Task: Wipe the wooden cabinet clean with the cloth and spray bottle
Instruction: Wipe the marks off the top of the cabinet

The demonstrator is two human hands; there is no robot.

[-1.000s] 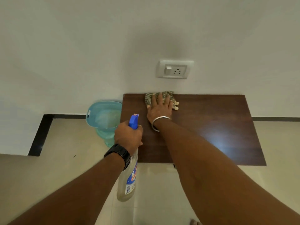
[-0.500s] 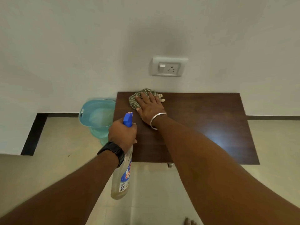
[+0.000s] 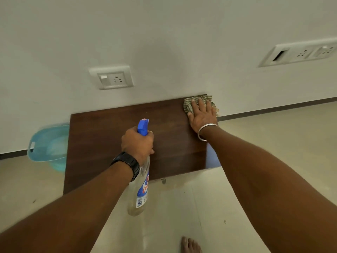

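The dark wooden cabinet top stands against the white wall. My right hand lies flat on a striped green cloth, pressing it onto the cabinet's far right corner. Part of the cloth hangs past the right edge. My left hand grips the neck of a clear spray bottle with a blue nozzle, held upright over the cabinet's front middle. The bottle's body hangs below the front edge.
A light blue plastic bucket stands on the floor left of the cabinet. A wall socket sits above the cabinet, and a longer switch panel is on the wall at right. My bare foot is on the tiled floor below.
My right hand has slid the cloth along the back edge from the cabinet's left part to its far right corner. The view has turned right, and the bottle stays in my left hand.
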